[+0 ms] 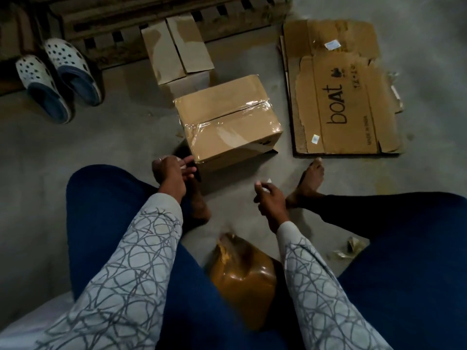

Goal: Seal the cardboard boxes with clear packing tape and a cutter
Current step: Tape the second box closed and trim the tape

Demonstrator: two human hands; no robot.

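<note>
A cardboard box (227, 122) stands on the floor in front of me, with clear packing tape (227, 114) shining across its top seam and down its left side. My left hand (171, 175) is at the box's near left corner, its fingers curled around something small and pale that I cannot identify. My right hand (269, 200) hovers over the floor to the right of the box and pinches a small white object (267, 184), possibly the cutter. A second box (177, 51) with plain closed flaps stands behind the first. No tape roll is visible.
A flattened carton printed "boat" (341, 92) lies to the right. A pair of white clogs (58, 77) stands at the left beside a wooden pallet (151, 11). A brown tape-wrapped bundle (242, 279) sits between my legs. My bare foot (308, 183) rests near the carton, and scraps (348, 248) lie by my right knee.
</note>
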